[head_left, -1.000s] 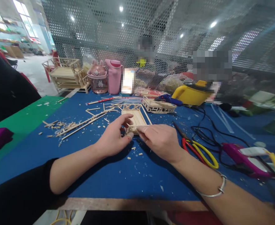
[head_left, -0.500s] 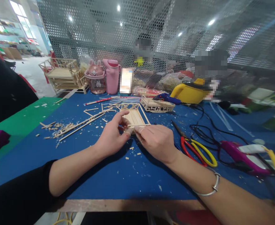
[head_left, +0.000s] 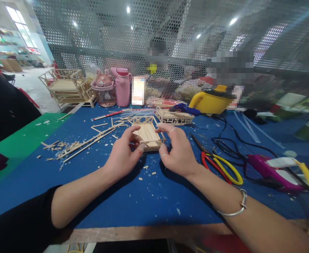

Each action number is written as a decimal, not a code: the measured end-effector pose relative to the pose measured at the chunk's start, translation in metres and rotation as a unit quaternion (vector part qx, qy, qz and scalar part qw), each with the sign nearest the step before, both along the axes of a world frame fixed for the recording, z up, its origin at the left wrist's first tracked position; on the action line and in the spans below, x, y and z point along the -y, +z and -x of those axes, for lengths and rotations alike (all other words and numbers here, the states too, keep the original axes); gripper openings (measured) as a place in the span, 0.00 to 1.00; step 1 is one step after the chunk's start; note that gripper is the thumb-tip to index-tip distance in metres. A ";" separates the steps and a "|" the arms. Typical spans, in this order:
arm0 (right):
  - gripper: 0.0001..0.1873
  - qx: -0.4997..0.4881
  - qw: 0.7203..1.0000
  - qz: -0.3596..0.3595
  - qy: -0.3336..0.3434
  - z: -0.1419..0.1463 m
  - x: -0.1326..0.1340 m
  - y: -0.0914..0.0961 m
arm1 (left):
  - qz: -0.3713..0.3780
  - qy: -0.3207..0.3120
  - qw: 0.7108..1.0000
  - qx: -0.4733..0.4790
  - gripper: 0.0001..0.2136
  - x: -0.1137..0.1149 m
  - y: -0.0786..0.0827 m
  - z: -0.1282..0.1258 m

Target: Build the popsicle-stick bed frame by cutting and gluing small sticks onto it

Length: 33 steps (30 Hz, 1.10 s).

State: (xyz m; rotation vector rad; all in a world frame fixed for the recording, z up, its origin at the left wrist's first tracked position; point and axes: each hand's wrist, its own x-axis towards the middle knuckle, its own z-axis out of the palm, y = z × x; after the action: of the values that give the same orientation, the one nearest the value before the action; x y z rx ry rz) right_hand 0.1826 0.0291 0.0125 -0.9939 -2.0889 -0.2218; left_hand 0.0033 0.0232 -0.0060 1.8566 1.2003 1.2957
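A small model made of thin wooden sticks [head_left: 149, 135] stands on the blue tabletop between my hands. It has a slatted base, a back rail with crossed sticks, and a thin rail across its front. My left hand [head_left: 124, 151] grips the model's left front corner, thumb in front and fingers curled behind. At the opposite corner, my right hand [head_left: 178, 147] holds the right side, its thumb at the front and its index finger curled over the side rail. The model partly hides the fingertips.
Loose sticks [head_left: 91, 143] and offcuts lie to the left. Red-and-yellow-handled scissors [head_left: 221, 167], black cable and a purple tool [head_left: 275, 172] lie right. Behind stand another stick model [head_left: 174, 116], a blue glue gun [head_left: 186, 109], a pink bottle [head_left: 122, 88], a phone [head_left: 138, 90] and a yellow pot [head_left: 209, 102].
My right hand has opened out from a pinch at the middle of the front rail and moved to the model's right side. My left hand stays at the left corner.
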 end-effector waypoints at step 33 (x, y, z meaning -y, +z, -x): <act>0.31 -0.030 0.985 0.155 0.061 -0.001 -0.008 0.004 | 0.034 -0.022 0.999 0.012 0.21 0.000 -0.003 -0.004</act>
State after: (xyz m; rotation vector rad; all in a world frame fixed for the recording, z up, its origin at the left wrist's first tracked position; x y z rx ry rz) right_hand 0.1837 0.0371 0.0163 -1.0319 -2.1600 0.2016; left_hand 0.0073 0.0234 -0.0085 1.8043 1.1696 1.2354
